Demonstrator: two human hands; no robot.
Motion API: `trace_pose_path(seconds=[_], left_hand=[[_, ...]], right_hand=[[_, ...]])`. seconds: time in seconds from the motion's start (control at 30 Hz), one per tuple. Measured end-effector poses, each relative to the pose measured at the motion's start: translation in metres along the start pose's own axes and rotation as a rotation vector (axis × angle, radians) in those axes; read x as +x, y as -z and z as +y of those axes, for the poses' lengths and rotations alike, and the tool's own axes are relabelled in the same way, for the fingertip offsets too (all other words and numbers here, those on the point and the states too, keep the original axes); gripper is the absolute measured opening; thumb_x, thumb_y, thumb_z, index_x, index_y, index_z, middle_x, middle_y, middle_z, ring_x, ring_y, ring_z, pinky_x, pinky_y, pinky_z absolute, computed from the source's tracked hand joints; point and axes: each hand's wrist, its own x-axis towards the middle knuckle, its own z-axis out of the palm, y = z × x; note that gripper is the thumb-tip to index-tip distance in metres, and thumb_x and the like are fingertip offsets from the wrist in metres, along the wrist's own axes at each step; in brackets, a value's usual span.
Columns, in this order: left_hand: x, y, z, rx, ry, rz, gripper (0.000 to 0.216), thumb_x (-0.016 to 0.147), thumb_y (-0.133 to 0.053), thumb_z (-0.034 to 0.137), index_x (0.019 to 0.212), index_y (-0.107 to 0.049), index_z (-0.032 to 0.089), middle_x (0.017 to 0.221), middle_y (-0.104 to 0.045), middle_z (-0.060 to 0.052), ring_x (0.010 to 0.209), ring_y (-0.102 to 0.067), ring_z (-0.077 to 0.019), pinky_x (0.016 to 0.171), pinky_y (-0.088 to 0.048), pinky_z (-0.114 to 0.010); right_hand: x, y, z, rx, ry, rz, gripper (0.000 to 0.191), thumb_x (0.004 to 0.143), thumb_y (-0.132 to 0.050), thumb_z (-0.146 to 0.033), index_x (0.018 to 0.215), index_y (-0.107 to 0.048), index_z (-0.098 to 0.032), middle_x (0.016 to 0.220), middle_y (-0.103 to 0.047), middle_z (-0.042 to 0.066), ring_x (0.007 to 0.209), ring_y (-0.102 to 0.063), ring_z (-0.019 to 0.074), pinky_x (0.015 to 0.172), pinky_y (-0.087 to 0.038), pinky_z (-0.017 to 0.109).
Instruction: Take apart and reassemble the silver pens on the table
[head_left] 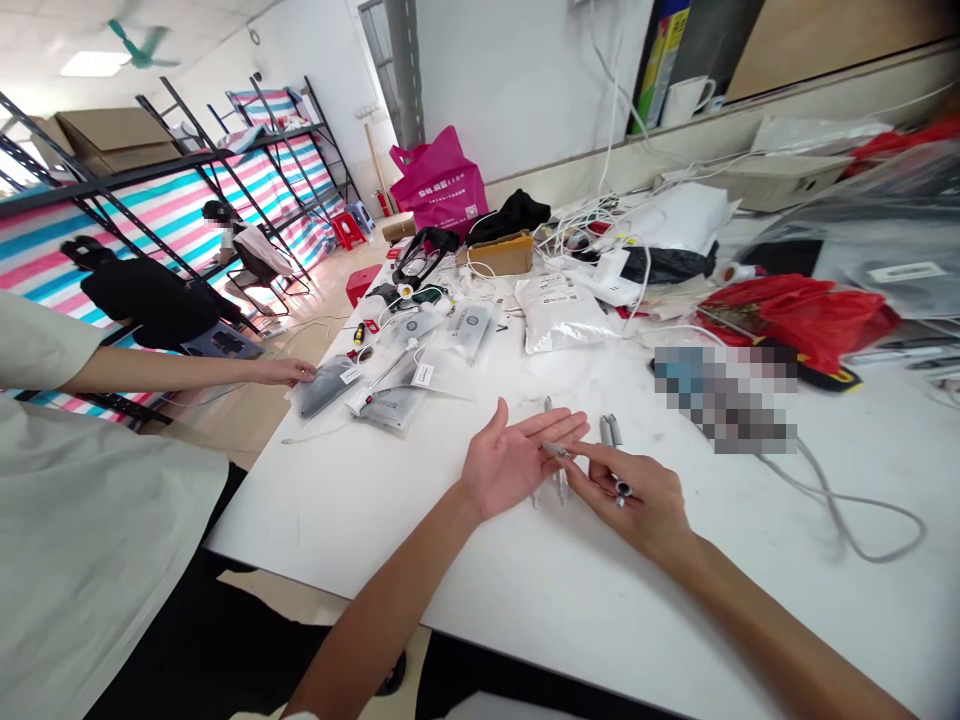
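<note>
My left hand [506, 465] lies palm up above the white table [360, 500], its fingers stretched out. Over its fingers, my right hand [637, 495] pinches a small silver pen tip [556, 450] between thumb and finger. A silver tube-like pen part [622, 488] with a dark round end also pokes out of the right hand's curled fingers. Slim silver pen pieces [560, 485] rest on the table beneath, partly hidden by both hands. Just beyond my right hand lie two more grey pen pieces [611, 430], side by side.
At left, another person's hand [285, 372] touches a clear-bagged dark item [330, 385] among several plastic packets. A white parcel [566, 312], tangled cables, red plastic bags [802, 315] and a pink bag [442, 185] line the back. A grey cable [832, 495] loops at right.
</note>
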Motion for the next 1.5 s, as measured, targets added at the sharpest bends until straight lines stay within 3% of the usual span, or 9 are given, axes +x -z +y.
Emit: trace_pose_path(seconds=[0.4,0.53,0.73,0.87,0.97,1.07,1.2,1.37,1.5], left_hand=[[0.000,0.002,-0.001,0.034,0.013,0.011,0.073,0.100,-0.036,0.070,0.136,-0.068,0.015,0.162,-0.046,-0.017,0.156,-0.033,-0.0334,0.123,-0.030,-0.045],[-0.001,0.001,-0.006,0.178,-0.027,-0.004,0.059,0.101,-0.047,0.062,0.137,-0.069,0.021,0.160,-0.050,-0.013,0.156,-0.035,-0.0319,0.124,-0.030,-0.046],[-0.005,-0.001,-0.012,0.587,-0.181,0.088,0.049,0.097,-0.062,0.055,0.128,-0.075,0.020,0.133,-0.072,-0.014,0.127,-0.064,-0.0326,0.113,-0.044,-0.048],[-0.004,0.002,-0.009,0.642,-0.242,0.175,0.043,0.091,-0.071,0.052,0.118,-0.079,0.019,0.124,-0.075,-0.014,0.121,-0.068,-0.0317,0.109,-0.047,-0.047],[-0.003,0.001,-0.006,0.533,-0.270,0.179,0.032,0.090,-0.075,0.045,0.108,-0.077,0.018,0.117,-0.078,-0.013,0.120,-0.069,-0.0311,0.113,-0.043,-0.048],[-0.002,-0.003,-0.004,0.270,-0.266,0.148,0.024,0.095,-0.070,0.043,0.104,-0.069,0.020,0.121,-0.077,-0.013,0.128,-0.066,-0.0298,0.117,-0.038,-0.049],[-0.002,-0.005,-0.005,0.038,-0.194,0.131,0.021,0.096,-0.069,0.039,0.103,-0.069,0.019,0.132,-0.072,-0.014,0.143,-0.053,-0.0261,0.118,-0.036,-0.041],[0.000,-0.003,-0.015,0.063,-0.048,0.049,0.025,0.096,-0.069,0.037,0.107,-0.073,0.016,0.116,-0.075,-0.013,0.116,-0.068,-0.0237,0.109,-0.043,-0.038],[0.002,-0.002,-0.017,0.095,-0.090,0.062,0.039,0.100,-0.061,0.042,0.129,-0.071,0.017,0.148,-0.061,-0.014,0.137,-0.056,-0.0268,0.117,-0.038,-0.039]], right_hand=[[0.000,-0.003,0.003,-0.016,0.002,0.037,0.013,0.097,-0.063,-0.031,0.104,-0.073,-0.028,0.053,-0.055,-0.007,0.042,-0.048,0.0091,0.048,-0.043,0.025],[0.002,-0.002,0.000,-0.005,-0.013,-0.002,0.013,0.097,-0.063,-0.030,0.104,-0.073,-0.026,0.053,-0.055,-0.006,0.044,-0.049,0.0100,0.049,-0.044,0.025],[0.001,-0.006,0.001,0.058,-0.150,0.038,0.012,0.095,-0.067,-0.035,0.095,-0.072,-0.024,0.055,-0.048,-0.006,0.045,-0.045,0.0093,0.046,-0.042,0.024],[0.003,-0.007,0.000,0.144,-0.257,0.041,0.018,0.095,-0.068,-0.041,0.092,-0.072,-0.023,0.056,-0.043,-0.006,0.046,-0.040,0.0089,0.046,-0.040,0.024],[0.003,-0.006,0.002,0.145,-0.272,0.046,0.018,0.095,-0.069,-0.040,0.091,-0.072,-0.023,0.056,-0.038,-0.007,0.046,-0.036,0.0082,0.046,-0.038,0.023],[0.001,-0.006,0.007,0.147,-0.204,0.019,0.015,0.097,-0.067,-0.036,0.103,-0.071,-0.023,0.058,-0.041,-0.008,0.046,-0.038,0.0079,0.046,-0.037,0.022],[0.001,-0.007,0.008,0.131,0.038,0.018,0.028,0.098,-0.062,-0.021,0.125,-0.069,-0.026,0.062,-0.046,-0.006,0.051,-0.043,0.0091,0.049,-0.041,0.022],[0.007,-0.004,0.003,0.119,0.207,0.144,0.041,0.094,-0.066,-0.007,0.128,-0.069,-0.029,0.079,-0.064,0.000,0.056,-0.050,0.0095,0.051,-0.044,0.024],[0.010,0.001,0.003,0.072,0.222,0.167,0.040,0.091,-0.070,-0.005,0.125,-0.071,-0.026,0.077,-0.062,0.000,0.059,-0.052,0.0106,0.052,-0.044,0.024]])
